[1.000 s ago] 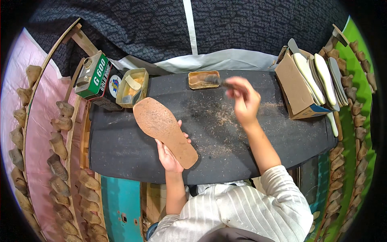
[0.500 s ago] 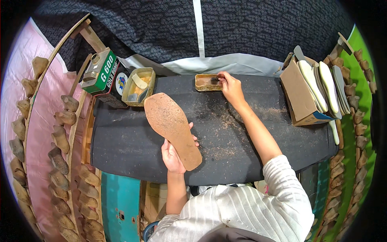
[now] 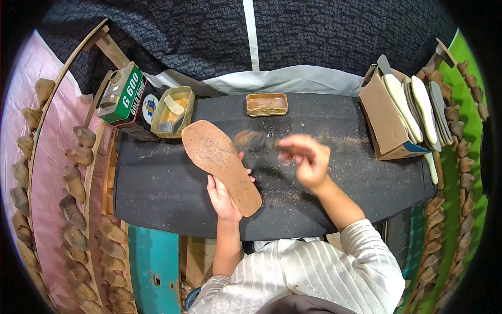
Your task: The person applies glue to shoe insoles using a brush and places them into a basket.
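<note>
A brown shoe sole lies slanted across my left hand, its broad end pointing up and to the left. My left thumb shows at one edge and fingertips at the other, so the hand is closed round its narrow part. In my right hand is a brush, smeared by motion, with its bristle end just right of the sole's broad end. Whether the bristles touch the sole I cannot tell. Beyond both hands sits a small rectangular tin with brownish contents.
Far left on the black-covered table stand a green and black metal can and a tub holding scraper-like tools. At right, a cardboard box holds pale sole shapes. Wooden shoe lasts line racks on both sides. Brown shavings litter the cloth.
My right hand has come away from the small tin, moving nearer and toward the sole with the brush in it. The sole and my left hand have barely shifted.
</note>
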Tool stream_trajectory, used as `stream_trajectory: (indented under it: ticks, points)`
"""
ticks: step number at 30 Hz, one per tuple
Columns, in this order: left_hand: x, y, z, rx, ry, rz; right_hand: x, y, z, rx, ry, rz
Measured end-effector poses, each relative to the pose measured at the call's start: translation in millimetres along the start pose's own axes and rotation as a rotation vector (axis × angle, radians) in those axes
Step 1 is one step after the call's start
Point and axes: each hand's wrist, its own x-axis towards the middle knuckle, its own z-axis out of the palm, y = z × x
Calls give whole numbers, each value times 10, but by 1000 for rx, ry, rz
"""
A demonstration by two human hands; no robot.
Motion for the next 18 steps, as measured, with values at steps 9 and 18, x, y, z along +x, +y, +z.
stream_trajectory:
  ticks: [9, 18]
  points:
    - [-29, -93, 159, -12, -33, -63, -303, -58, 84, -9, -308, -435]
    - [-132, -168, 297, -162, 21, -129, -280, -162, 75, -12, -263, -376]
